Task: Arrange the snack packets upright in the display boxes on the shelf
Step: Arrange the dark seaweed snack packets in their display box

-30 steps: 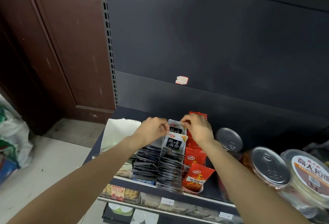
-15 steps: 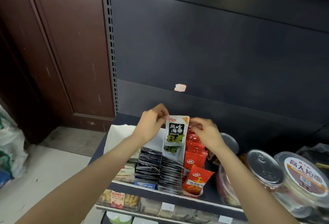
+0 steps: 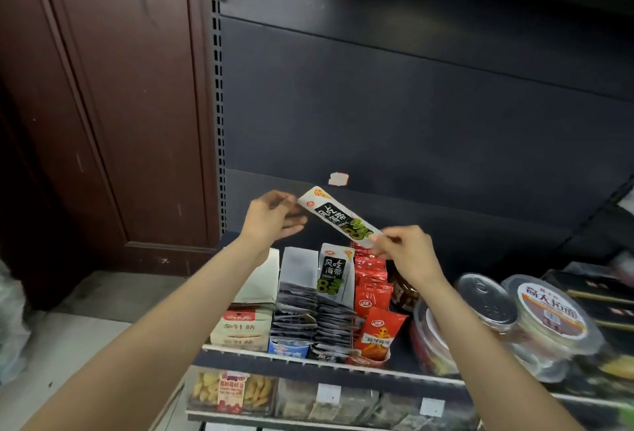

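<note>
A black-and-white seaweed snack packet (image 3: 338,219) is held tilted in the air above the shelf. My left hand (image 3: 271,221) pinches its upper left end and my right hand (image 3: 406,252) pinches its lower right end. Below, a white display box (image 3: 295,261) holds rows of the same dark packets (image 3: 314,314), with one packet (image 3: 332,274) standing upright at the back. To the right of them, red packets (image 3: 374,293) fill another display box.
A beige carton (image 3: 240,326) stands left of the display boxes. Round lidded tubs (image 3: 549,317) and a tin-lidded jar (image 3: 487,300) crowd the shelf on the right. A lower shelf holds more snacks (image 3: 233,389). A dark back panel rises behind; a brown door stands left.
Both hands lifted a seaweed packet out of the display box and higher above the shelf. The packet turned from upright to slanting, with its top end to the left.
</note>
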Action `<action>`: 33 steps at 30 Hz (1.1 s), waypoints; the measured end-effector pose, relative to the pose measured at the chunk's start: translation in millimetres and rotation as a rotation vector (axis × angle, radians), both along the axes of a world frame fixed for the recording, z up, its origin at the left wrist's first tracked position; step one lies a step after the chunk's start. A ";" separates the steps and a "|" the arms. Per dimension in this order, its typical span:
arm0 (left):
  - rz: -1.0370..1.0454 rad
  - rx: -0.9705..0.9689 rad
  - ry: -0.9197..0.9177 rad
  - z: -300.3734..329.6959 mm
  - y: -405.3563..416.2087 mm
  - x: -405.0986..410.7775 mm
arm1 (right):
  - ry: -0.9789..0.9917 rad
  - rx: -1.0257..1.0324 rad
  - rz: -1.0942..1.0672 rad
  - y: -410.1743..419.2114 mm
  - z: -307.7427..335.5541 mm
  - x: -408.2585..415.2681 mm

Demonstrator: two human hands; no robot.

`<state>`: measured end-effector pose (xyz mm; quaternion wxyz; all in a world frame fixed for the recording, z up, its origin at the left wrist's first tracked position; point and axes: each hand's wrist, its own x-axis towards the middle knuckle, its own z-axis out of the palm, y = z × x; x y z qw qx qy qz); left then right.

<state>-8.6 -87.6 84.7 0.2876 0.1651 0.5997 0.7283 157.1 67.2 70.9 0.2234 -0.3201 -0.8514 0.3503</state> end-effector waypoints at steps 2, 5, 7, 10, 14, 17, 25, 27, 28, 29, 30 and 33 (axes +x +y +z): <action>-0.098 0.032 -0.139 2.6 -7.2 1.7 | 0.051 0.048 -0.061 -7.4 2.2 4.6; -0.237 0.062 -0.173 3.1 -17.5 3.7 | 0.129 0.035 -0.062 -16.6 3.2 11.0; -0.244 0.045 -0.116 1.8 -22.4 4.5 | 0.238 -0.146 -0.022 -24.4 2.5 15.6; -0.272 0.049 -0.006 -3.0 -30.3 5.7 | 0.438 -0.394 0.016 -35.2 0.5 23.0; -0.324 0.077 0.140 -8.9 -38.7 9.6 | 0.458 -0.309 0.040 -39.2 -5.7 30.9; -0.336 0.099 0.186 -10.8 -41.9 11.9 | 0.448 -0.264 0.038 -41.3 -5.3 33.7; -0.331 0.054 0.189 -15.1 -40.7 8.9 | 0.430 -0.358 -0.043 -42.2 -1.7 33.7; -0.348 0.049 0.191 -14.4 -40.0 7.0 | 0.439 -0.395 -0.124 -40.4 -2.1 32.8; -0.357 0.058 0.192 -14.0 -39.6 6.6 | 0.433 -0.394 -0.168 -38.5 -3.0 32.1; -0.355 0.059 0.220 -14.0 -38.9 6.2 | 0.416 -0.392 -0.206 -36.5 -3.9 31.4; -0.334 0.045 0.283 -13.9 -37.5 6.2 | 0.396 -0.397 -0.233 -34.5 -4.9 30.8; -0.207 -0.040 0.531 -15.3 -32.1 7.9 | 0.353 -0.457 -0.249 -28.8 -7.3 28.3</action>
